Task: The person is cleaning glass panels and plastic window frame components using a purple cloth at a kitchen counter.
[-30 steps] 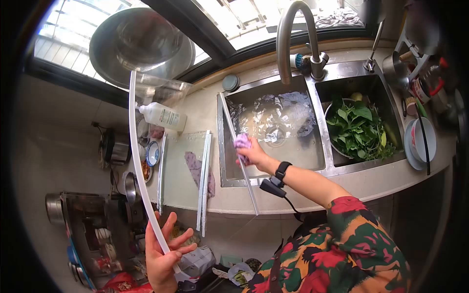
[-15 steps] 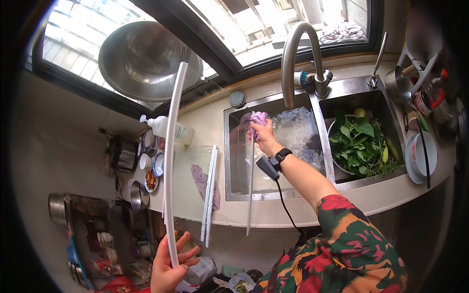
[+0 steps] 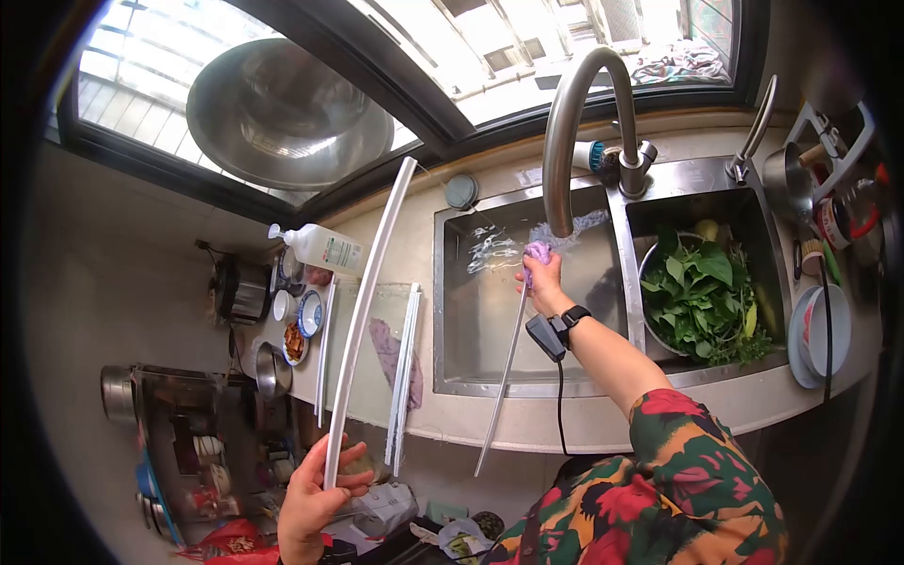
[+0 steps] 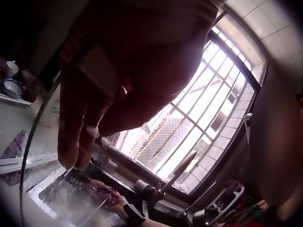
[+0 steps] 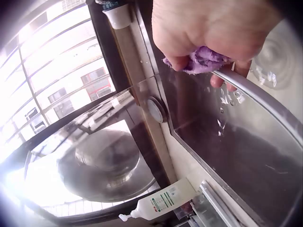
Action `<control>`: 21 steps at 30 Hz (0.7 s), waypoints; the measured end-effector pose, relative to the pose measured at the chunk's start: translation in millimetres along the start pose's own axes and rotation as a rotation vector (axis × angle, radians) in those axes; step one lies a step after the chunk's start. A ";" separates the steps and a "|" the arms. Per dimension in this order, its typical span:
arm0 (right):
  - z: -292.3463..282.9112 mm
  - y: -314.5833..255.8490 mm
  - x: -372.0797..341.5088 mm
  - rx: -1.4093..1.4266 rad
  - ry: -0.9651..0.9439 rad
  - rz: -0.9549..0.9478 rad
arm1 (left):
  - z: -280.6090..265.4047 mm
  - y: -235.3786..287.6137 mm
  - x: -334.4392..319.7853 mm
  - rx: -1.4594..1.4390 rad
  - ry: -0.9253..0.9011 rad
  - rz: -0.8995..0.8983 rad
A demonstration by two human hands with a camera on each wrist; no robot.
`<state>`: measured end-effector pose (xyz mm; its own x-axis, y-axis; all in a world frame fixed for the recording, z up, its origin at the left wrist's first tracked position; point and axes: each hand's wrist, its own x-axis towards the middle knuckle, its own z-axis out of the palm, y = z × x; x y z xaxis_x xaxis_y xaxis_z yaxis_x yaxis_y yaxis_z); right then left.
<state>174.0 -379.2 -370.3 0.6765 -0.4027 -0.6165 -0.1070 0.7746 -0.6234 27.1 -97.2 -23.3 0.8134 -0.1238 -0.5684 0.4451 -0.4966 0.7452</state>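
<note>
A clear glass shelf panel with a pale trim strip along its left edge is held tilted in front of the counter. My left hand grips the lower end of that strip, thumb in front and fingers behind. Along the panel's other side runs a thinner strip, which crosses the sink's front edge in the head view. My right hand pinches a crumpled purple cloth around this strip near its upper end, over the sink basin. Water drops show on the glass in the right wrist view.
Another glass panel with trim lies on the counter, beside a white pump bottle and small bowls. Leafy greens fill the right basin. A tall faucet arches over the sink; a large steel bowl stands by the window.
The panel has swung from leaning left to leaning right. My right hand with the cloth has moved up along the strip and rightward over the basin. My left hand keeps its grip.
</note>
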 end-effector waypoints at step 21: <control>103.6 -9.1 -206.8 -0.441 -0.279 -1.601 | -28.3 -21.9 3.6 0.061 -0.083 0.167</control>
<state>110.6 -252.4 -187.3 0.3934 -0.4644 0.7935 0.6184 -0.5049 -0.6021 30.9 -62.5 -31.8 0.8391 -0.2784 -0.4673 0.2809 -0.5140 0.8105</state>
